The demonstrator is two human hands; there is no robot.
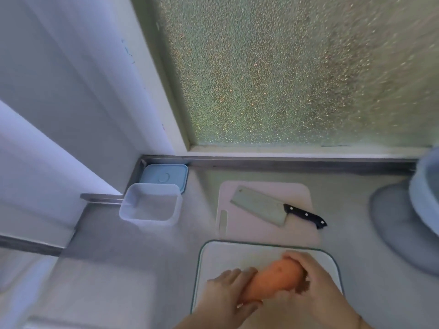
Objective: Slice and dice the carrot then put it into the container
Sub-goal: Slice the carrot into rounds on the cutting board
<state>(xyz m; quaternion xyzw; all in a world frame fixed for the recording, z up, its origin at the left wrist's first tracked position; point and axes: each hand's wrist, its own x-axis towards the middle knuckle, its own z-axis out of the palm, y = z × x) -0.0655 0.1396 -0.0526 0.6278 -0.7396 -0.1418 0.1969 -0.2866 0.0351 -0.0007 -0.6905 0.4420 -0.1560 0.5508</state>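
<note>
You held the whole, smooth orange carrot [275, 279] over the white green-rimmed rectangular cutting board [228, 255], your left hand [225, 298] wrapped round its lower end and your right hand [318, 281] cupped over its top. The translucent square plastic container [150, 204] sat unfilled well to the left, touching its pale blue lid [164, 175]. The steel cleaver with a black riveted handle [278, 208] lay flat on the pale pink board [266, 231] behind.

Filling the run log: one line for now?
hands: both gripping carrot | board: under carrot | cleaver: idle | container: open
</note>
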